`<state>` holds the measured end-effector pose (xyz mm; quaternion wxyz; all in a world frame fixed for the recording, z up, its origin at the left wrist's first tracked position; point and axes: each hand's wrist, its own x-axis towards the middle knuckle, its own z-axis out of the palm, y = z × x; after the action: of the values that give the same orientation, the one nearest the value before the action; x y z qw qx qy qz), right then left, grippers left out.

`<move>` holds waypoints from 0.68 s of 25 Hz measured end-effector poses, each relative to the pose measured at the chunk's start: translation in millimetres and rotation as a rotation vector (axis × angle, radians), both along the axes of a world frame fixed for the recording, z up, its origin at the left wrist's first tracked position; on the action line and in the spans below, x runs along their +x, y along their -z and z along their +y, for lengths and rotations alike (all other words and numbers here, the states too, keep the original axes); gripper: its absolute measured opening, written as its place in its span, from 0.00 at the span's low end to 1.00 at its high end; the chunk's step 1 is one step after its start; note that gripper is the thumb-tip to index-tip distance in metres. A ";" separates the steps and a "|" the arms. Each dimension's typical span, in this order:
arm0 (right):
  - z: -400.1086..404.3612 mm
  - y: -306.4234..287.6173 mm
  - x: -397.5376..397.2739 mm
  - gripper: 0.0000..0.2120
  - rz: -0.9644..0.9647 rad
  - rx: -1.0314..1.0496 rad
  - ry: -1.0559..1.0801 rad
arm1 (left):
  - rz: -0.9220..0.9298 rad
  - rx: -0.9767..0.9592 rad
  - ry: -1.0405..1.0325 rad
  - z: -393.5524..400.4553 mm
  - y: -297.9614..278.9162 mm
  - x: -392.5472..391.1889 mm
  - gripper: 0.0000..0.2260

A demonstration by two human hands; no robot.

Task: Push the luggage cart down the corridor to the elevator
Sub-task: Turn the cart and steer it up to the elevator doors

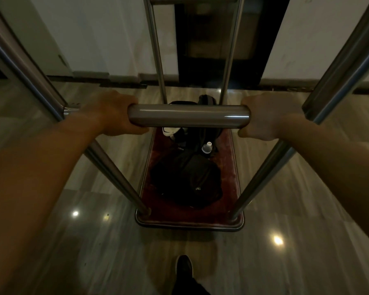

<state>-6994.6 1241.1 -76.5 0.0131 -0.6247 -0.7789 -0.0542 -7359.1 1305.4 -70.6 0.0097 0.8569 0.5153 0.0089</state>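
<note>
**Both hands on the cart bar**

The cart (189, 218) stands on the floor (275, 209) right in front of the person, nose toward a white wall (119, 39) and a dark doorway (222, 39). I cannot tell if that is the elevator.

The left hand (113, 116) and the right hand (268, 116) sit at the two ends of the bar (188, 116). The fingers of both are curled tight around it. That is the best place to hold.

The bar and the four poles (117, 177) are round, hard, shiny metal, so they may feel slippery. The deck has a dark red carpet top with a metal rim.

A soft black bag (188, 179) lies on it, with a small bottle (207, 147) beside it. The load looks light, so the cart should push easily. The floor is smooth and glossy. A shoe (183, 267) steps behind.
</note>
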 end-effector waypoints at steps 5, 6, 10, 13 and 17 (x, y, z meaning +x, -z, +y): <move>43.5 2.4 -41.1 0.21 -0.018 0.058 0.025 | 0.029 0.058 0.041 55.7 -0.3 -33.6 0.20; 51.9 2.5 -49.2 0.20 -0.018 0.061 0.034 | 0.017 0.063 0.055 66.4 -1.2 -40.5 0.20; 89.8 6.3 -82.4 0.20 0.003 0.062 0.082 | -0.041 0.078 0.102 110.5 -5.1 -69.5 0.17; 114.2 7.5 -106.6 0.21 0.031 0.068 0.107 | -0.040 0.078 0.121 146.0 -3.8 -92.1 0.20; 142.1 5.6 -138.8 0.22 0.046 0.093 0.146 | -0.060 0.139 0.215 195.5 -0.1 -126.6 0.26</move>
<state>-7133.5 1383.3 -82.0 0.0561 -0.6796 -0.7274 -0.0767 -7485.7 1500.9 -70.5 -0.0335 0.9051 0.4181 0.0693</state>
